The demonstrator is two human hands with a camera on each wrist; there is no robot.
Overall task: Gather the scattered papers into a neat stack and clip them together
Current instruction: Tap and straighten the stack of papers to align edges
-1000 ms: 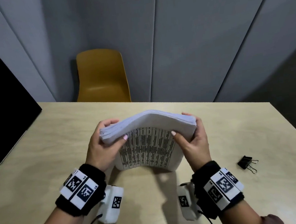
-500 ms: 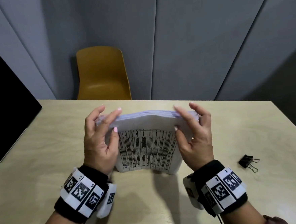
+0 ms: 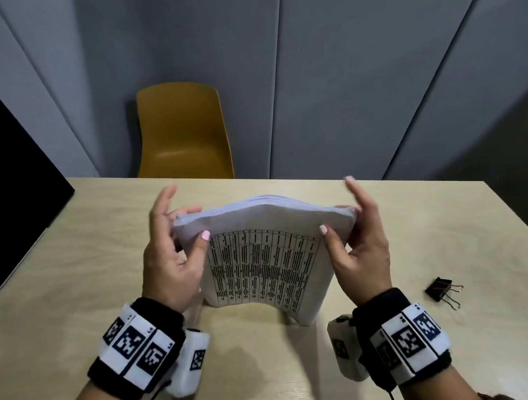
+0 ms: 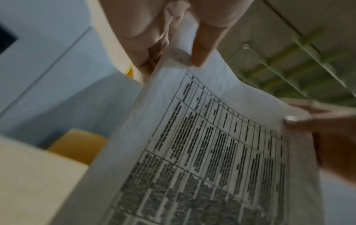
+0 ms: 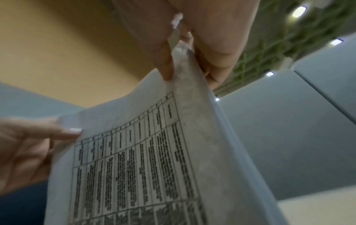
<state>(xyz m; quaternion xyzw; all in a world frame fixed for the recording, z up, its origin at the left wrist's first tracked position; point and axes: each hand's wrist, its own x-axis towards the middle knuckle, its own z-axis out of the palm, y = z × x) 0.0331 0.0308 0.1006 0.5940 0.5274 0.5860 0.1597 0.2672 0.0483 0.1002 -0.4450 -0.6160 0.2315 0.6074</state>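
The index fingers are lifting away again while the left hand (image 3: 170, 262) and right hand (image 3: 361, 249) are pinching the paper stack (image 3: 261, 262), standing mid-table; binder clip (image 3: 443, 291) waiting near the right edge.

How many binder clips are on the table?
1. The clip lies on the table, right of the right hand. Others could hide behind the papers.
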